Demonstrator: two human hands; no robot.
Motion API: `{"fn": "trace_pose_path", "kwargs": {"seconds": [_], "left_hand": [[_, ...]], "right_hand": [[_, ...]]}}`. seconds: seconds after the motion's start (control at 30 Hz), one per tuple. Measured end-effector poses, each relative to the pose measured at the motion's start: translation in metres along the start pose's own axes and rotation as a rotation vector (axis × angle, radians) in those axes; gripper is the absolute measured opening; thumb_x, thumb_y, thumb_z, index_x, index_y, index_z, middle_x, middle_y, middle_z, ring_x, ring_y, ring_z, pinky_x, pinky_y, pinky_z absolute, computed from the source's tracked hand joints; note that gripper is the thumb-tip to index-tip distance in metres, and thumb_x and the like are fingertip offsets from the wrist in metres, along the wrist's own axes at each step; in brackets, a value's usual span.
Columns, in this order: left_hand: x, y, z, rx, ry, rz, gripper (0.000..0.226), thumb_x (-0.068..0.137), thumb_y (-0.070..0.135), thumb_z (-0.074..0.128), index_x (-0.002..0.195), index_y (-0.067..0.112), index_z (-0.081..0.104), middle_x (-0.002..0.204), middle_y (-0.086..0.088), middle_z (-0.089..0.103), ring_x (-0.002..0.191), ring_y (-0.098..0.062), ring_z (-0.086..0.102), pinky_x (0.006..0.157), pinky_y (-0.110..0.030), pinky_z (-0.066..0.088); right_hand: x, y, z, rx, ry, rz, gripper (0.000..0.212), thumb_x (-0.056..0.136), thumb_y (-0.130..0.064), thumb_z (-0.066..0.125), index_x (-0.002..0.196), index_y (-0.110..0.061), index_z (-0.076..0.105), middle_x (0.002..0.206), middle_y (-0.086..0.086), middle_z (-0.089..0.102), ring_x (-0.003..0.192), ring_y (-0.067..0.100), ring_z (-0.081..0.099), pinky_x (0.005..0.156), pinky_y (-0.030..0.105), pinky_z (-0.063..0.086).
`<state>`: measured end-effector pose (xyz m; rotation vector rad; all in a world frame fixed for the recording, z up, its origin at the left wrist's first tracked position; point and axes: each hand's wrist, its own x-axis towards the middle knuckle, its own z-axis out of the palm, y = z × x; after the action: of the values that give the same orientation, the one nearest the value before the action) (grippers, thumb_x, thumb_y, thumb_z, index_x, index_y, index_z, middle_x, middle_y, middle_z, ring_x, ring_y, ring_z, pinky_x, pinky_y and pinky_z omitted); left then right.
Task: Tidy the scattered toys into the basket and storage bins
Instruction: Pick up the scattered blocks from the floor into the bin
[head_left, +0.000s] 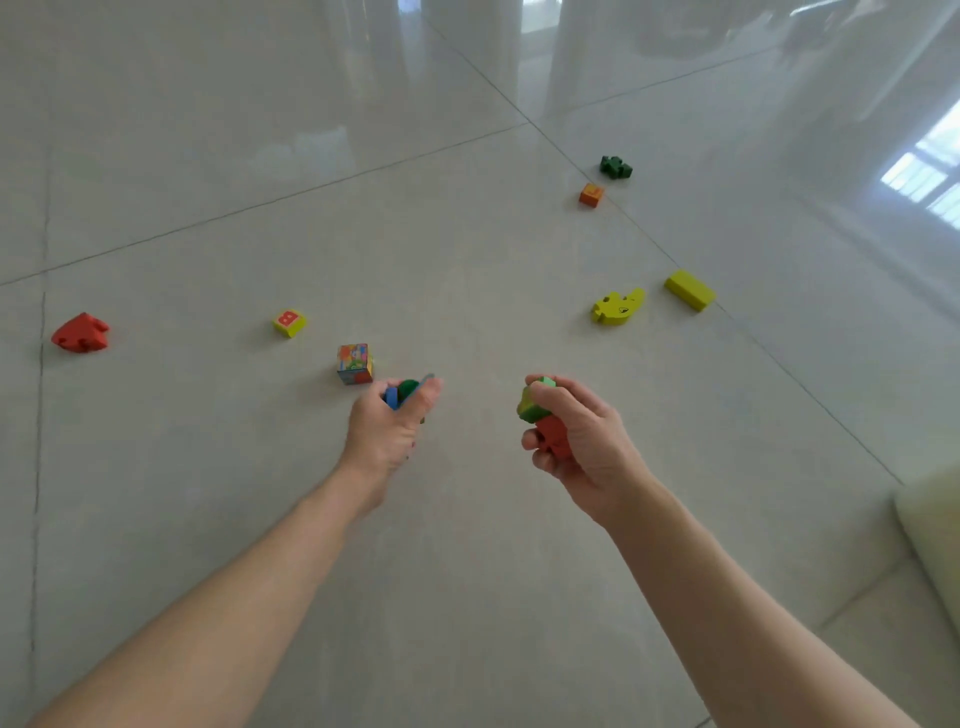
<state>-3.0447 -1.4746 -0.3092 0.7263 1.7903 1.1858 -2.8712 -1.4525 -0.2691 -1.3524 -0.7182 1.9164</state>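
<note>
We see two bare arms reaching out over a shiny grey tiled floor (467, 270). The left hand (387, 423) has its grip curled round a few small toys; a blue piece (391, 397) and a dark green piece (408, 387) peek out at the top. The right hand (576, 434) has its grip curled round a green and yellow block (532, 402) on top and a red piece (551, 435) under it.

More toys lie on the floor. A cube with bright pictures (355, 364) sits just beside the left hand, at about 11 o'clock from it. A yellow block with a red letter (290, 322) lies farther out at 10 o'clock. A red fish-like piece (80, 333) lies far off at 9 o'clock, near the left edge.

From the right hand, a yellow animal shape (617, 306) lies at about 1 o'clock, and a yellow brick (690, 290) lies near it, a bit more to the right. Farther away, at 12 o'clock, we see a small orange cube (591, 195), and a dark green puzzle piece (615, 167) close behind it.

A pale, blurry thing (932, 530) shows at the right edge, at 3 o'clock; we cannot tell what it is
</note>
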Motion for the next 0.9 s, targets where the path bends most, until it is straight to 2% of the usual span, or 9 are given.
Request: {"fn": "trace_pose_path", "kwargs": {"seconds": [0.07,0.17,0.33,0.43,0.57,0.67,0.73,0.8,0.9], "left_hand": [[-0.018,0.024,0.025,-0.125,-0.148,-0.056,0.039,0.073,0.045,0.069,0.074,0.016,0.043,0.062,-0.001,0.043,0.037,-0.008,0.043,0.036,-0.017,0.035],[-0.047,0.062,0.07,-0.193,-0.358,-0.068,0.026,0.09,0.034,0.054,0.079,0.013,0.043,0.067,-0.003,0.045,0.041,-0.009,0.056,0.039,-0.019,0.044],[-0.108,0.114,0.167,-0.295,-0.646,-0.089,0.023,0.089,0.033,0.054,0.08,0.015,0.045,0.07,0.0,0.046,0.052,-0.01,0.059,0.042,-0.02,0.049],[-0.151,0.138,0.225,-0.268,-0.775,-0.14,0.025,0.089,0.034,0.057,0.078,0.015,0.044,0.072,0.0,0.046,0.057,-0.012,0.054,0.045,-0.02,0.043],[-0.206,0.157,0.289,-0.212,-0.963,-0.294,0.027,0.087,0.036,0.059,0.084,0.014,0.045,0.081,-0.004,0.047,0.064,-0.014,0.051,0.053,-0.024,0.045],[-0.233,0.159,0.319,-0.372,-1.202,-0.58,0.042,0.088,0.046,0.055,0.105,0.007,0.049,0.103,-0.016,0.056,0.089,-0.027,0.059,0.085,-0.04,0.052],[-0.239,0.15,0.331,-0.492,-1.28,-0.7,0.063,0.087,0.052,0.052,0.127,0.004,0.041,0.132,-0.024,0.046,0.119,-0.036,0.049,0.107,-0.049,0.036],[-0.237,0.143,0.333,-0.559,-1.251,-0.728,0.082,0.088,0.054,0.048,0.147,0.007,0.016,0.151,-0.025,0.021,0.139,-0.038,0.026,0.115,-0.047,0.022],[-0.227,0.141,0.323,-0.577,-1.178,-0.679,0.082,0.092,0.049,0.041,0.148,0.003,0.002,0.154,-0.024,0.011,0.143,-0.034,0.015,0.115,-0.044,0.019]], "right_hand": [[-0.014,-0.011,-0.017,0.148,0.036,-0.035,0.007,0.09,-0.014,0.053,0.091,-0.014,0.061,0.073,0.006,0.057,0.044,0.014,0.052,0.038,0.016,0.034],[-0.042,-0.031,-0.055,0.355,0.141,-0.12,0.012,0.091,-0.016,0.048,0.089,-0.014,0.06,0.074,0.007,0.06,0.045,0.014,0.053,0.039,0.016,0.038],[-0.101,-0.062,-0.136,0.651,0.348,-0.292,0.01,0.091,-0.019,0.05,0.09,-0.012,0.057,0.074,0.01,0.061,0.048,0.015,0.053,0.038,0.016,0.042],[-0.137,-0.078,-0.18,0.85,0.507,-0.365,0.016,0.091,-0.021,0.052,0.095,-0.006,0.053,0.075,0.013,0.059,0.054,0.016,0.054,0.038,0.016,0.045],[-0.172,-0.089,-0.234,1.163,0.677,-0.471,0.029,0.089,-0.025,0.059,0.106,-0.003,0.05,0.086,0.017,0.056,0.068,0.021,0.057,0.049,0.02,0.053],[-0.185,-0.09,-0.264,1.309,0.719,-0.5,0.049,0.091,-0.035,0.055,0.124,0.0,0.045,0.088,0.016,0.054,0.074,0.02,0.056,0.066,0.024,0.052],[-0.188,-0.085,-0.277,1.369,0.669,-0.532,0.063,0.091,-0.047,0.049,0.131,0.001,0.038,0.109,0.021,0.054,0.099,0.028,0.055,0.09,0.033,0.045],[-0.188,-0.076,-0.283,1.443,0.551,-0.558,0.081,0.088,-0.055,0.046,0.141,0.003,0.025,0.139,0.026,0.038,0.131,0.037,0.036,0.112,0.044,0.027],[-0.186,-0.075,-0.278,1.521,0.549,-0.598,0.089,0.088,-0.054,0.044,0.147,0.002,0.006,0.153,0.027,0.011,0.143,0.039,0.01,0.118,0.048,0.007]]}}
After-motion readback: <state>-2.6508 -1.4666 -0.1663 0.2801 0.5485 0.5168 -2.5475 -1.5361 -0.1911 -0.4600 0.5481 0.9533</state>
